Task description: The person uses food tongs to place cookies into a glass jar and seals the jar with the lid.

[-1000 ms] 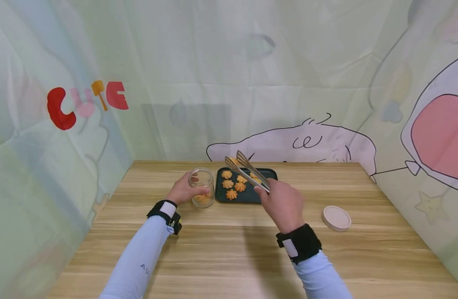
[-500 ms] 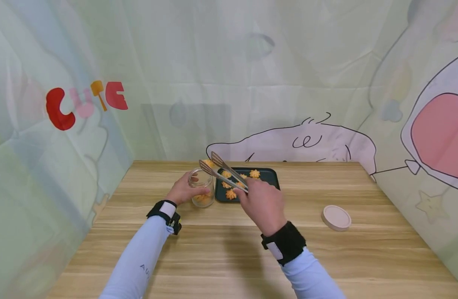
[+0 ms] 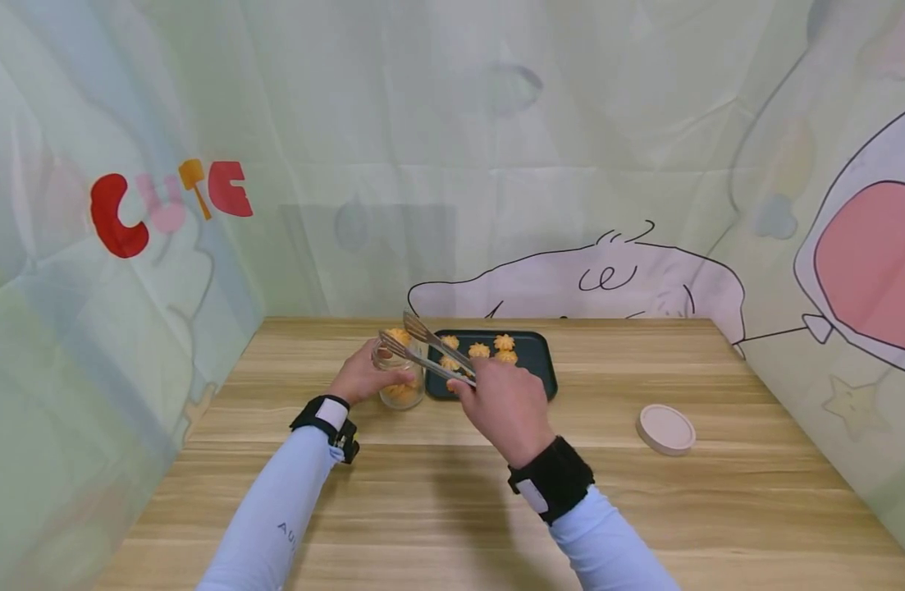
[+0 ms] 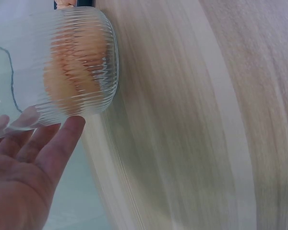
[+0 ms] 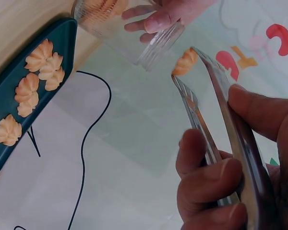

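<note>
Near the surface's (image 3: 349, 525) far edge, my left hand (image 3: 365, 375) grips a jar (image 3: 413, 396). My right hand (image 3: 507, 410) clasps tongs (image 5: 234, 132) pinching a cookie (image 5: 186, 62).

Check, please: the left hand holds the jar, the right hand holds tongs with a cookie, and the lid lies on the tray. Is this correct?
Not fully: the lid lies on the table, not on the tray, as the head view shows. The left hand does hold the jar, and the right hand holds tongs with a cookie.

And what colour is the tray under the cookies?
The tray is dark teal; the right wrist view shows it best.
</note>
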A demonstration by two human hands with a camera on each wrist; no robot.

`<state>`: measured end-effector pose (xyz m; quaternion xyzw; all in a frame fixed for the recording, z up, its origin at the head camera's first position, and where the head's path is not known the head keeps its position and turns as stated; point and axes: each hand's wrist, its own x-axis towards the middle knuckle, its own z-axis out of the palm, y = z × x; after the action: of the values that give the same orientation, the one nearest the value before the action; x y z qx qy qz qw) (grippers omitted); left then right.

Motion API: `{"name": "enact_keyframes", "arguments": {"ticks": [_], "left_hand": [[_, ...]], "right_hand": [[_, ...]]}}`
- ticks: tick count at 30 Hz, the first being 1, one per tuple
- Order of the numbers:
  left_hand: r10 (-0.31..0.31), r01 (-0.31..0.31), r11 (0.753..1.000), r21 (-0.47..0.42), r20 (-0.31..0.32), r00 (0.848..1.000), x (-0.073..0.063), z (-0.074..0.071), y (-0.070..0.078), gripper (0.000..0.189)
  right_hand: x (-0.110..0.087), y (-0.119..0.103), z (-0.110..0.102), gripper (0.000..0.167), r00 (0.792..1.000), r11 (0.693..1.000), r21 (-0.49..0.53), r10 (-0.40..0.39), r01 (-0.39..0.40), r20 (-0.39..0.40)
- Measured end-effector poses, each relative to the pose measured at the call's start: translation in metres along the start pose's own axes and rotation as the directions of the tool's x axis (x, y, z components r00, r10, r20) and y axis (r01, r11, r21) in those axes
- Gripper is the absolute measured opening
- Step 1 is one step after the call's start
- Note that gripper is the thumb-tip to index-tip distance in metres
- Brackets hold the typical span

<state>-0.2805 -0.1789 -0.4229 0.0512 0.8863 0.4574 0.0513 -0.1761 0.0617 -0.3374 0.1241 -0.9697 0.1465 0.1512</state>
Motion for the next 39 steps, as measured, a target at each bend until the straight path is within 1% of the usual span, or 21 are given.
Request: {"name": "enact_keyframes", "arguments": {"ticks": [6,9,19,23,28,39], "left_hand": [[-0.006,0.006,1.000,0.013,0.002,1.000,0.001,0.000,0.001,0.093],[0.004,-0.004,1.000,0.016,0.003,1.000,0.001,0.000,0.002,0.094],[0.019,-0.019,1.000,-0.003,0.006,1.000,0.001,0.000,0.000,0.095],[0.024,-0.024,1.000,-0.008,0.002,1.000,0.002,0.000,-0.002,0.094],[0.027,-0.027,1.000,-0.004,0.001,1.000,0.003,0.001,-0.004,0.095],[0.029,-0.029,1.000,0.002,0.000,1.000,0.002,0.001,-0.003,0.097]], "right_hand": [[0.000,0.004,-0.001,0.040,1.000,1.000,0.003,0.019,-0.019,-0.003],[0.000,0.008,-0.001,0.041,0.999,0.999,0.000,0.035,-0.035,-0.015],[0.002,0.028,0.002,0.035,0.997,0.998,0.014,0.063,-0.063,-0.034],[0.002,0.036,0.006,0.034,0.996,0.995,0.025,0.092,-0.092,-0.006],[0.002,0.044,0.011,0.036,0.992,0.992,0.013,0.126,-0.126,0.032],[-0.002,0.056,0.027,0.044,0.989,0.989,-0.074,0.134,-0.130,0.057]]}}
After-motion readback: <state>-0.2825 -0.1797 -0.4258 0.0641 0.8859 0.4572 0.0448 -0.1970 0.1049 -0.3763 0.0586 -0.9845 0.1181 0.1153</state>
